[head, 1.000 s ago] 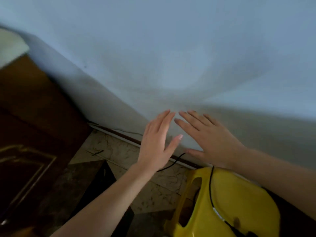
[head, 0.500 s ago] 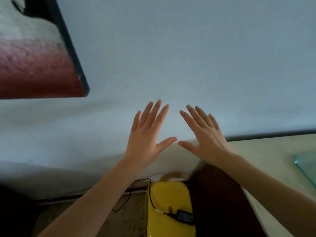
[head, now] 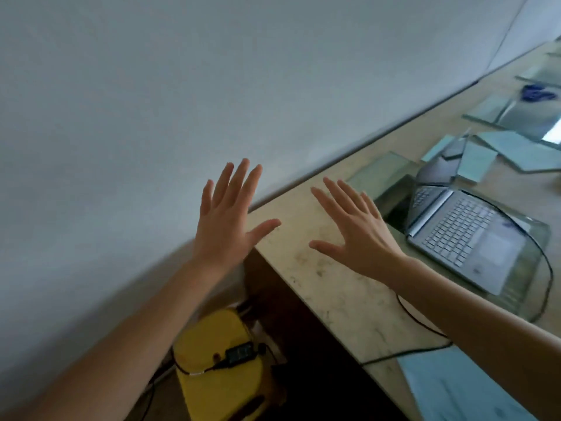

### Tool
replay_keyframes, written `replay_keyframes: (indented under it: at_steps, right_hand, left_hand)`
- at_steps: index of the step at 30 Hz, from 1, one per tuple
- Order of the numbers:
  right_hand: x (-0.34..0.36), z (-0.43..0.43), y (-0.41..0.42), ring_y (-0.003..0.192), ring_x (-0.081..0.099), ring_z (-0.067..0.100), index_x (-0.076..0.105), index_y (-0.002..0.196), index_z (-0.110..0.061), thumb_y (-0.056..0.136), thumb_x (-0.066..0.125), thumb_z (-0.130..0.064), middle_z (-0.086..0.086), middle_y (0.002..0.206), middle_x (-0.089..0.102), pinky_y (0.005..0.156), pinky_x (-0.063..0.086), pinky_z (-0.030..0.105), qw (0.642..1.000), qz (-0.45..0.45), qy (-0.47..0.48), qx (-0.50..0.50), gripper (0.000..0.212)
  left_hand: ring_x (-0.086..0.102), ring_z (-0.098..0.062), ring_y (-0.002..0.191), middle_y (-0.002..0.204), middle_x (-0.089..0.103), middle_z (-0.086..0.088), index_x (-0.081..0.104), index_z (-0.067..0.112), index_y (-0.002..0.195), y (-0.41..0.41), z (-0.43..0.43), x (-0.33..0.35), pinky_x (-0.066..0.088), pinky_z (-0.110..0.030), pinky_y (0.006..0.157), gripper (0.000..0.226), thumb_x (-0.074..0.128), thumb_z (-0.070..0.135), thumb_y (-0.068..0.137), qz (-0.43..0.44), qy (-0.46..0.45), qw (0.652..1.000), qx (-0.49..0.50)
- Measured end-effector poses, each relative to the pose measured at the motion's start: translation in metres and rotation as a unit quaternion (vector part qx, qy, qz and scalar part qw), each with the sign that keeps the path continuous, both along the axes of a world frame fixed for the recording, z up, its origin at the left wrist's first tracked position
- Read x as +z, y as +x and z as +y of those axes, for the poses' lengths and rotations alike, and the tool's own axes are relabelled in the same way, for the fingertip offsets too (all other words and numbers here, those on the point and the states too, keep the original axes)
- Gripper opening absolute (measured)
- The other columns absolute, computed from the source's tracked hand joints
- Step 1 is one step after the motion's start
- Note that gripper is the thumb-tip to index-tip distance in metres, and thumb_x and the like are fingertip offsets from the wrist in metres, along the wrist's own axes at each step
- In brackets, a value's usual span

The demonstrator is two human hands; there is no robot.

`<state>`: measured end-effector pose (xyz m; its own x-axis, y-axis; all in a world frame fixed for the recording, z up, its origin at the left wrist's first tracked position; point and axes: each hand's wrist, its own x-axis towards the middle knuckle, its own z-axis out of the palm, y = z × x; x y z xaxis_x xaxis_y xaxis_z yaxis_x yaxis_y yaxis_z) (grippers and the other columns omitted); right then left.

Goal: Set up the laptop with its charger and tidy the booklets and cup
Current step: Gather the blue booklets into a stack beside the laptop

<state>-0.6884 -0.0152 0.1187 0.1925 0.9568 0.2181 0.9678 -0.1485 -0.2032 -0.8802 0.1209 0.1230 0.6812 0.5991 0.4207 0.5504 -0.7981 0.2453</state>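
Observation:
My left hand [head: 226, 217] is raised flat in front of the pale wall, fingers spread, holding nothing. My right hand [head: 355, 232] hovers over the left end of the marble table [head: 334, 299], also spread and empty. An open grey laptop [head: 467, 235] lies on a glass mat to the right of my right hand. A black charger cable [head: 406, 350] runs from the laptop area across the table and over its front edge. The black charger brick [head: 239, 352] rests on a yellow stool [head: 218, 375] below the table. Pale blue booklets [head: 476, 159] lie scattered beyond the laptop. No cup is identifiable.
A light blue sheet [head: 455, 390] lies at the table's near edge under my right forearm. More glass panes and a dark blue object [head: 537, 92] sit at the far right. Dark space lies under the table beside the stool.
The view has swung right and up from the floor and stool to the table, bringing the laptop and booklets into sight. Both hands stay spread and empty, now slightly farther apart.

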Motion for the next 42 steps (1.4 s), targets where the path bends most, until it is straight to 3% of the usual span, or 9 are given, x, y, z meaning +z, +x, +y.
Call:
replay_keyframes:
  at_steps: [6,11,18,26,34,42]
  right_hand:
    - [-0.031,-0.119,0.085,0.148,-0.003,0.017,0.008,0.15,-0.033,0.079,0.052,-0.066,-0.005,0.161,0.0,0.119,0.009,0.05,0.999,0.001,-0.031,-0.039,0.09]
    - [-0.065,-0.189,0.123,0.148,-0.002,0.018,0.009,0.151,-0.031,0.08,0.057,-0.06,-0.004,0.161,0.002,0.12,0.007,0.047,0.996,0.04,-0.054,-0.05,0.091]
    - [-0.11,-0.23,0.143,0.148,-0.002,0.016,0.005,0.149,-0.035,0.08,0.057,-0.062,-0.007,0.161,0.0,0.12,0.008,0.047,0.992,0.048,-0.115,-0.019,0.091]
    - [-0.123,-0.254,0.155,0.145,0.016,0.02,0.011,0.15,-0.031,0.078,0.058,-0.062,-0.005,0.156,0.024,0.117,0.019,0.044,0.987,0.03,-0.154,-0.043,0.09]
    - [-0.138,-0.31,0.158,0.139,0.029,0.021,0.024,0.147,-0.028,0.08,0.059,-0.059,-0.002,0.151,0.034,0.11,0.03,0.043,0.958,0.026,-0.273,-0.089,0.081]
    - [-0.163,-0.316,0.172,0.139,0.028,0.022,0.022,0.148,-0.021,0.081,0.06,-0.056,0.0,0.153,0.029,0.109,0.033,0.044,0.945,0.03,-0.322,-0.052,0.085]
  left_hand:
    - [-0.002,-0.018,0.148,0.161,0.004,0.0,0.006,0.025,0.151,0.094,-0.106,-0.025,0.001,-0.046,0.119,0.088,0.029,0.073,0.081,0.034,-0.023,0.997,-0.061]
    - [-0.001,-0.02,0.148,0.16,0.004,-0.001,0.005,0.024,0.15,0.127,-0.175,-0.048,0.003,-0.047,0.119,0.089,0.026,0.074,0.08,0.063,-0.046,0.995,-0.059]
    - [0.0,-0.018,0.148,0.16,0.006,0.002,0.007,0.025,0.151,0.109,-0.233,-0.08,0.004,-0.047,0.119,0.092,0.017,0.079,0.077,0.098,-0.08,0.992,-0.006]
    - [-0.003,-0.015,0.148,0.16,0.005,0.004,0.005,0.027,0.15,0.065,-0.263,-0.112,-0.002,-0.042,0.118,0.092,0.015,0.079,0.076,0.1,-0.127,0.986,0.035]
    - [-0.005,-0.014,0.148,0.16,0.002,0.004,0.003,0.028,0.15,0.04,-0.327,-0.153,-0.003,-0.041,0.116,0.088,0.024,0.074,0.079,0.132,-0.192,0.972,0.041]
    - [-0.004,-0.012,0.147,0.16,0.003,0.006,0.004,0.028,0.15,0.032,-0.371,-0.155,0.006,-0.042,0.12,0.09,0.019,0.076,0.076,0.144,-0.213,0.963,0.086]
